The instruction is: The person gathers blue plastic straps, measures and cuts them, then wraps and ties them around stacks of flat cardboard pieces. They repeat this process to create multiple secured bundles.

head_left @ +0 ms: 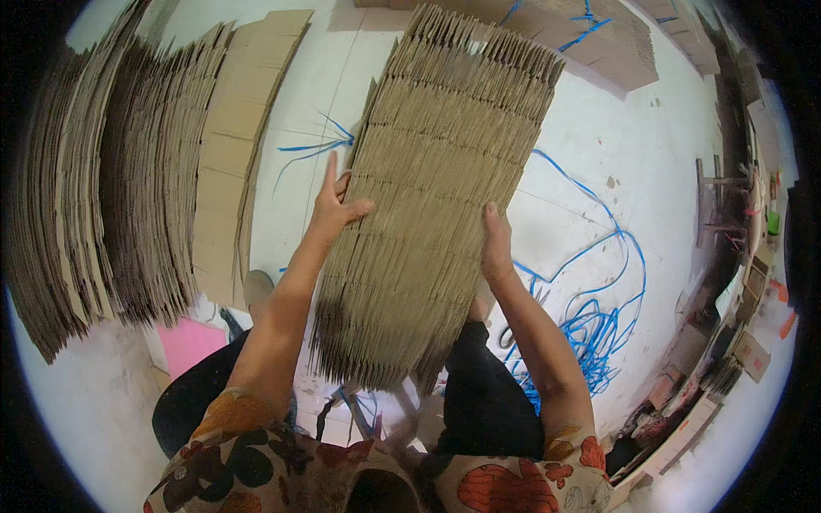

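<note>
A long stack of flattened cardboard boxes [428, 197] stands on edge between my legs, running away from me with a slight tilt to the right. My left hand [335, 201] grips its left side, thumb over the top edges and index finger stretched forward. On the other side my right hand [497, 244] clasps the stack, its thumb up along the edge and its other fingers mostly hidden. Loose ends of blue strapping [321, 147] stick out by the left side, just beyond my left fingertips. A blue strap [590, 192] trails on the floor to the right.
More upright cardboard stacks [162, 171] line the left, with a flat tan sheet [244, 128] at their near side. Tied cardboard bundles [599, 43] lie at the far right. A tangle of blue strapping [590, 342] and scissors [506, 337] lie beside my right leg.
</note>
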